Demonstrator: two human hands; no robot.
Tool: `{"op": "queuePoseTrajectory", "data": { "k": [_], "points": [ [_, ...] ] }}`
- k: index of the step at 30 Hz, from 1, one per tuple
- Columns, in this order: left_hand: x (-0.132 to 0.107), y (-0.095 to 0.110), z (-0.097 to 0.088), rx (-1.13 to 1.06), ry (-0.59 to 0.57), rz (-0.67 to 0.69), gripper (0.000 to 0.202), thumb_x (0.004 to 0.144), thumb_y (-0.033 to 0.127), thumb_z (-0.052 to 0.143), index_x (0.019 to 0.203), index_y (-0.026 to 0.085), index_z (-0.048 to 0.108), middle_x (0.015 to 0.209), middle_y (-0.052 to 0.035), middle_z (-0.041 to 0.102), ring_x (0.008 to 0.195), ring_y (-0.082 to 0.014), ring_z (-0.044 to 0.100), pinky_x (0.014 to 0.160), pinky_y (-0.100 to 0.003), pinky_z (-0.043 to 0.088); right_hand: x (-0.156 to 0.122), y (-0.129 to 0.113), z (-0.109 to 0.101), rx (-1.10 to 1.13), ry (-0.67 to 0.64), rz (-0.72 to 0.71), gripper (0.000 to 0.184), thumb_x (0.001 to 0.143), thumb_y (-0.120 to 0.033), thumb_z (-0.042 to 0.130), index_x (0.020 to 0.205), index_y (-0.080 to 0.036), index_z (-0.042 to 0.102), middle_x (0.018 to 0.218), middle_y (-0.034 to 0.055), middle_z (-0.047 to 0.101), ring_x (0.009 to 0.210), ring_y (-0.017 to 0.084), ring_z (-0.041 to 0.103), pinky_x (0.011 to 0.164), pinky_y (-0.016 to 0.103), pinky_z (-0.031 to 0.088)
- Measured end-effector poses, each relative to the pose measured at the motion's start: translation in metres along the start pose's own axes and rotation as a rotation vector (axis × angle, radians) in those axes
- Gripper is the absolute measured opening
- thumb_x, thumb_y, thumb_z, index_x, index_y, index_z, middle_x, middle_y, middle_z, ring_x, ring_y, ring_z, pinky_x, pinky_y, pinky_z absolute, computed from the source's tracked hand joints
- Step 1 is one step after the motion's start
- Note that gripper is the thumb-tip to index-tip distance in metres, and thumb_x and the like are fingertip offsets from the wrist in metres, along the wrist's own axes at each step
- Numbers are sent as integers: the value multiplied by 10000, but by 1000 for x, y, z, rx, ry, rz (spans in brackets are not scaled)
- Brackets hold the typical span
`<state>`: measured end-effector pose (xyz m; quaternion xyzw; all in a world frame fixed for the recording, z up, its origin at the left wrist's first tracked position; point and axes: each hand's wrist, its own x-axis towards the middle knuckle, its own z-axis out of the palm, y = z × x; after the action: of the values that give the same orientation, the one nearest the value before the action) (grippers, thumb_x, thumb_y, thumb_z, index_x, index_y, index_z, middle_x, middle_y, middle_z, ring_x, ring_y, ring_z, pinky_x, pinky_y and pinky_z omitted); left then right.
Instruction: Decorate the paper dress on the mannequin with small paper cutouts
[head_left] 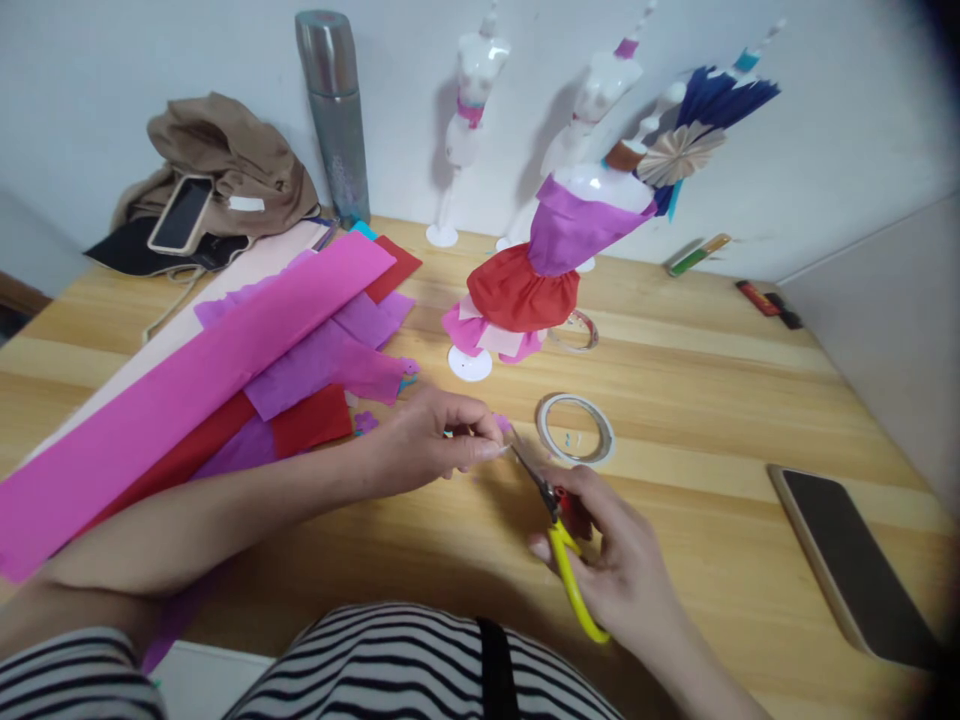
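Observation:
My left hand [431, 438] is closed in a pinch on a tiny purple paper scrap [502, 423] just above the wooden table [712, 400]. My right hand [611, 560] grips yellow-handled scissors [559, 530], whose blades point up-left and meet the scrap at my left fingertips. A white tape roll [576, 429] lies just beyond the blades. Behind it stands a small white mannequin [555, 250] dressed in purple, red and pink paper.
Pink, purple and red crepe paper sheets [225, 380] spread over the left of the table. A phone [851, 560] lies at the right. At the back are a steel flask [334, 110], two bare mannequins [469, 110], a brown garment holding another phone [180, 212], and a glue stick [697, 255].

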<state>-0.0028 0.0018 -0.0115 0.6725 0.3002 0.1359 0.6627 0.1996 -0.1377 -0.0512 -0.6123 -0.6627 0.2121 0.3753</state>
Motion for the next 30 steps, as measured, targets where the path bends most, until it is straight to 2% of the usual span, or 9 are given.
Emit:
{"op": "queuePoseTrajectory", "data": {
  "k": [6,10,15,19,22,25,27,30],
  "points": [
    [2,0,0,-6,9,-40,183,828,278,611,701,146,609,579,41,535,529,-66,477,514,-168,400,-7,6,8,33,-16,-7,377,793,-279,780,1155,-276,678,748,0,569,564,193,522,494,319,460],
    [3,3,0,-12,10,-56,173,814,248,615,674,148,594,571,47,536,524,-63,486,517,-167,401,-3,3,6,36,-52,-22,333,830,-312,756,1150,-252,688,715,-1,570,525,172,513,463,297,450],
    [3,6,0,-1,26,-88,165,800,214,619,650,148,593,557,52,544,499,-59,486,511,-171,395,-1,2,6,77,-63,-58,378,857,-333,749,1224,-254,709,701,-14,575,500,152,528,430,259,447],
    [4,4,-1,15,37,-109,166,791,218,630,643,151,597,537,54,548,488,-62,490,503,-175,388,-3,8,9,60,-85,-30,431,861,-364,758,1281,-279,712,746,23,633,516,177,551,447,297,486],
    [5,1,-1,13,32,-116,190,788,246,637,629,153,589,533,49,549,495,-66,502,499,-175,389,-6,13,12,54,-50,-75,463,873,-353,758,1328,-302,693,753,17,645,519,169,558,467,289,494],
    [6,-1,-1,-2,17,-107,197,781,257,637,623,153,581,529,49,546,487,-64,498,490,-174,390,-7,17,14,70,-26,-107,442,883,-383,758,1310,-281,707,825,41,722,593,182,641,525,282,534],
    [7,-2,-1,-23,10,-97,189,774,253,638,626,151,582,526,52,543,480,-60,495,483,-169,392,-7,19,12,106,-43,-91,414,892,-436,744,1264,-254,731,861,57,765,607,185,670,552,280,558],
    [9,-3,-3,-68,35,-113,159,757,249,656,645,146,607,531,52,553,475,-59,502,474,-164,404,-8,23,6,110,-87,9,419,916,-501,683,1223,-222,741,836,63,786,587,197,682,540,283,571]
  ]
}}
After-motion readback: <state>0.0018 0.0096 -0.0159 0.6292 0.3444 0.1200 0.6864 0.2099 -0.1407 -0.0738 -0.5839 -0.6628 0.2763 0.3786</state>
